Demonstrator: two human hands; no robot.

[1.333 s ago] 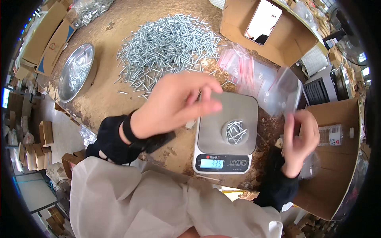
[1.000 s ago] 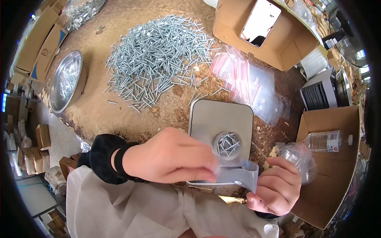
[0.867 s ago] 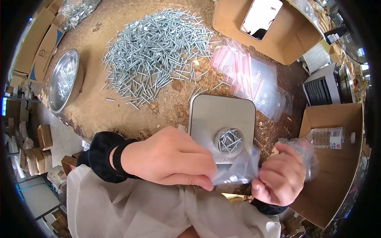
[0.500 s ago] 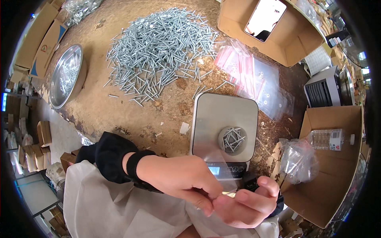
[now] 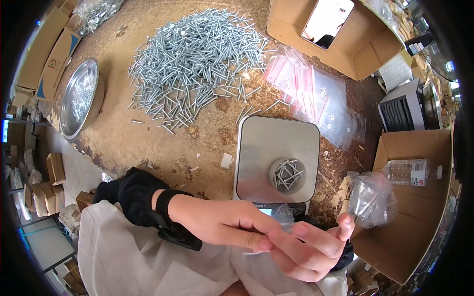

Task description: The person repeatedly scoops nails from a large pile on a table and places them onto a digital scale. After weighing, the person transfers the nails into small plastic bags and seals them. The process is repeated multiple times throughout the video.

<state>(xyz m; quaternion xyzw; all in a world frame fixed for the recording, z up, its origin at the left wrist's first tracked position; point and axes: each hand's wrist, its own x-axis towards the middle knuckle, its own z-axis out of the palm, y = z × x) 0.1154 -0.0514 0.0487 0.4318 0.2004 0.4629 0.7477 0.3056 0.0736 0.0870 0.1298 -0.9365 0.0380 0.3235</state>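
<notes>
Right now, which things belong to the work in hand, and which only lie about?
In use: left hand and right hand on a clear bag; scale; cup of screws; screw pile.
Lying about: metal bowl; water bottle; cardboard boxes.

A packing workshop: loose screws [image 5: 197,64], scale [image 5: 277,158], cardboard boxes [image 5: 340,34].

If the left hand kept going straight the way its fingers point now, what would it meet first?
The left hand points rightward, and its fingertips already meet the right hand around a small clear plastic bag. Those come first; depth is hard to judge.
</notes>
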